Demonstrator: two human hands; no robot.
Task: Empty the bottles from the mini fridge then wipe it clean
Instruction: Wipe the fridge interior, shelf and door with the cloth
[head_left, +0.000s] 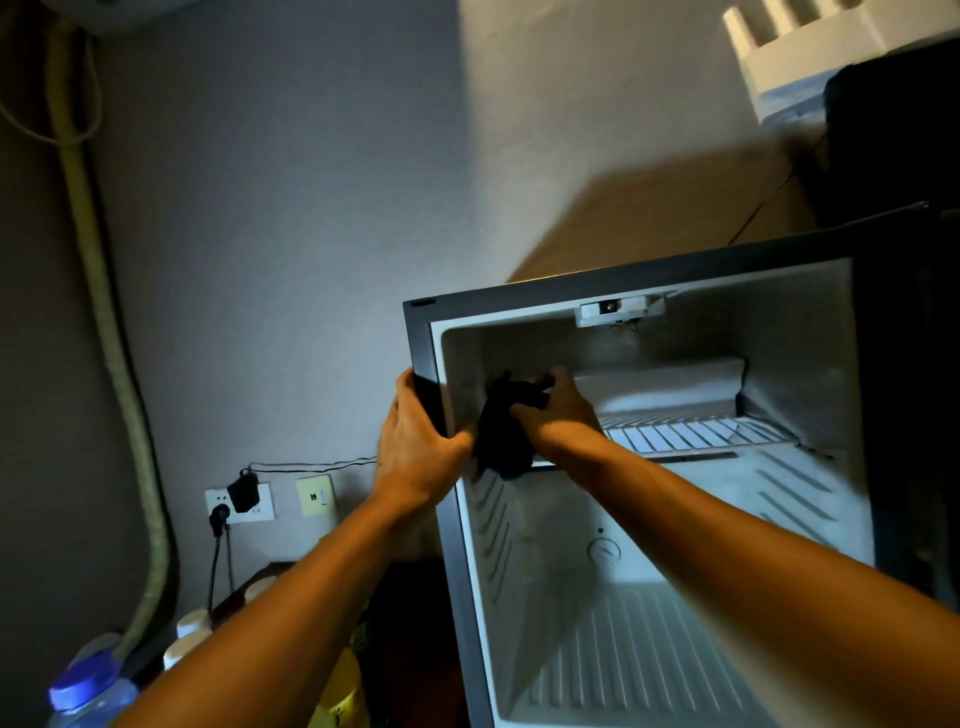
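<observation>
Fingers of the right hand (558, 410) are bunched on the cloth (504, 431) — left hand (418, 441) clamps the fridge (423, 353) frame; wall is best wiped in overlapping strokes.

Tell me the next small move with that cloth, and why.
Probably drag the cloth down the left inner wall. The right hand holds it bunched against the top of that wall, the left hand grips the fridge's front edge to steady it, and no bottles show inside, so the ribbed wall below looks like the next patch.
</observation>
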